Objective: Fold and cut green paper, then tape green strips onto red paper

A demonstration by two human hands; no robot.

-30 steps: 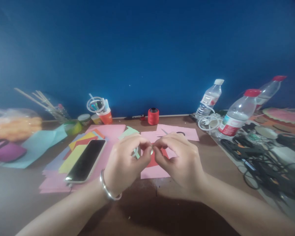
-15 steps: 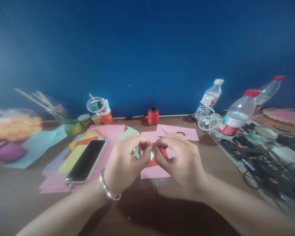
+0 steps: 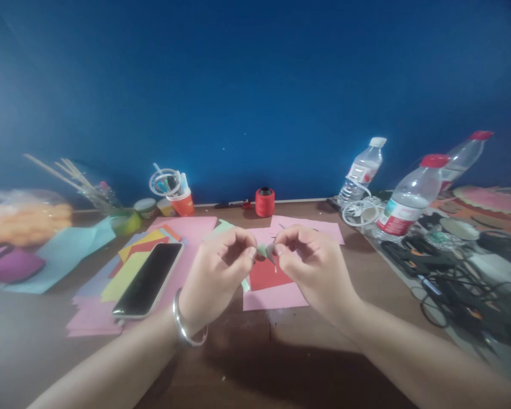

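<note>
Left hand [image 3: 223, 270]: centre of the frame, thumb and fingers pinched on one end of a small green scrap [image 3: 262, 250].
Right hand [image 3: 313, 267]: just right of centre, fingers closed on the scrap's other end.
Scrap: between the two sets of fingertips, held above the papers; its exact shape is too small to tell.
Bracelet [image 3: 177, 318]: silver, around the left wrist.
Under the hands: red paper [image 3: 268, 278] lying on a pink sheet [image 3: 276, 301], both on the brown tabletop [image 3: 238, 363].
Left of centre: phone [image 3: 149, 279], dark screen up, resting on a stack of coloured paper [image 3: 199, 232].
Upper left of the tabletop: orange cup [image 3: 182, 204] holding pens; thin sticks [image 3: 74, 176] farther left.
Far left: bag [image 3: 25, 213] with orange contents, above a purple item [image 3: 15, 264].
Back centre: red cylinder [image 3: 264, 203], standing near the blue wall [image 3: 247, 85].
Right side: three bottles [image 3: 413, 196], one white-capped, two red-capped; black cables [image 3: 455, 284] below them.
</note>
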